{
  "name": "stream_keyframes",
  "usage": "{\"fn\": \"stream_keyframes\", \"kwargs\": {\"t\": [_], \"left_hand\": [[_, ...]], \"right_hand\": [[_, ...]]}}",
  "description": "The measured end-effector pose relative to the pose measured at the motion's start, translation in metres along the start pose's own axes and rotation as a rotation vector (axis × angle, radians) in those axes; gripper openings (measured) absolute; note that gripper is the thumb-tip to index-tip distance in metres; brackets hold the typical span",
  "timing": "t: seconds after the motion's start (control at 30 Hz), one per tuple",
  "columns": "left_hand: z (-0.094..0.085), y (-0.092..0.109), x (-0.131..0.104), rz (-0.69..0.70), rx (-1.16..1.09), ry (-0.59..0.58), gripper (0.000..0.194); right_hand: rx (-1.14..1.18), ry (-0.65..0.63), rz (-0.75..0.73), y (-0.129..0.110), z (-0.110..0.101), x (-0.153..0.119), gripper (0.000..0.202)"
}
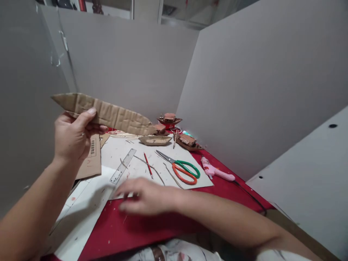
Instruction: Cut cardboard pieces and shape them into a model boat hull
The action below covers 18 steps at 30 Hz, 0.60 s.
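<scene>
My left hand (74,132) grips a long strip of corrugated cardboard (116,115), thumb on its face, raised above the left side of the table. The strip tapers to a point at both ends and has creases across it. Low over the table's front, my right hand (144,197) is slightly blurred, its fingers apart with nothing between them. Beyond it lie a steel ruler (123,166), a red pencil (148,165) and scissors (181,167) with one green and one orange handle. A small cardboard boat hull (154,140) sits behind them.
Brown model boats (187,140) stand at the back, one raised on a red object. A pink glue gun (216,170) with a cable lies at right on the red tabletop (228,192). Printed cardboard (94,159) and thin sticks lie at left. Grey panels (130,61) enclose the table.
</scene>
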State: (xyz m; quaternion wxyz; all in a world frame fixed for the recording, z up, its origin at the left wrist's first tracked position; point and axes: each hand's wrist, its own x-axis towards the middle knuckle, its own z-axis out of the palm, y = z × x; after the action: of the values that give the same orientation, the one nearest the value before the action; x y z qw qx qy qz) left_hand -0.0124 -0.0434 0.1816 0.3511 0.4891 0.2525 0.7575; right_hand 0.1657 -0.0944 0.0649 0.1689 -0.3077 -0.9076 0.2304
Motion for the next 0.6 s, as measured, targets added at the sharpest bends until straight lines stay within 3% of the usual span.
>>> {"fn": "stream_keyframes", "kwargs": {"t": [0.13,0.2,0.3,0.43,0.6], "left_hand": [[-0.011,-0.005,0.009,-0.045,0.091,0.066,0.016],[-0.015,-0.010,0.015,-0.051,0.100,0.089,0.019],[-0.018,-0.021,0.020,-0.079,0.092,0.088,0.020],[-0.023,-0.035,0.023,-0.136,0.111,0.094,0.018],[-0.033,-0.040,0.028,-0.141,0.125,0.124,0.018]], "right_hand": [[-0.237,0.247,0.372,0.090,-0.067,-0.003,0.031],[-0.336,0.281,0.495,0.133,-0.087,-0.001,0.029],[-0.419,0.229,0.602,0.178,-0.099,0.006,0.031],[-0.431,0.137,0.674,0.201,-0.096,0.022,0.030],[-0.303,0.143,0.676,0.188,-0.106,0.027,0.028]]}}
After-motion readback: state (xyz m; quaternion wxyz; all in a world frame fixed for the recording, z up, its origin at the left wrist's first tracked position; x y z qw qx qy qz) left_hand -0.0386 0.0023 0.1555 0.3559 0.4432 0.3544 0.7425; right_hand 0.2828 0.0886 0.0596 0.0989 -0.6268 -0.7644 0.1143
